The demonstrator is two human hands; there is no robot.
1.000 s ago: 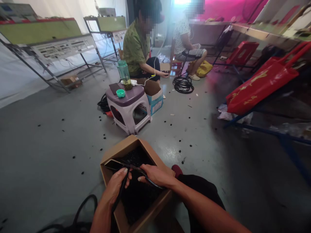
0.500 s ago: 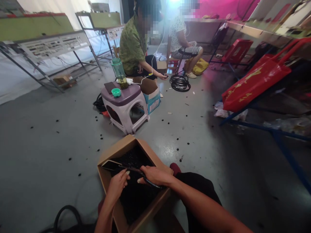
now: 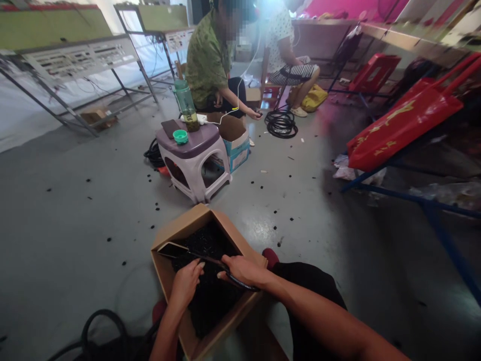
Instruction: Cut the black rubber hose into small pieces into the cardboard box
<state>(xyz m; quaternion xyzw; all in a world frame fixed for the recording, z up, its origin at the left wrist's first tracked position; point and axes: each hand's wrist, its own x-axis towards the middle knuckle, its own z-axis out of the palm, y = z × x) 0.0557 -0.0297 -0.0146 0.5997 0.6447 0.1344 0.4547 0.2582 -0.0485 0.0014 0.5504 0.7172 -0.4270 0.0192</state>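
Blk cable (image 3: 221, 261) lies across the open cardbd box (image 3: 240, 245), above a heap of blk bits (image 3: 210, 301) inside, w/ R hand (image 3: 240, 271) clenched round it; L hand (image 3: 186, 285) is curled over the heap just below the cable, can't tell if it's gripping anything. Box sits on grey floor (image 3: 75, 200) dotted w/ blk specks (image 3: 124, 263). Further off: purple-topped plastic stool (image 3: 191, 170) w/ green bottle (image 3: 186, 108), coil of blk cable (image 3: 281, 124), 2 seated co-workers (image 3: 210, 60), and red bag (image 3: 398, 130).
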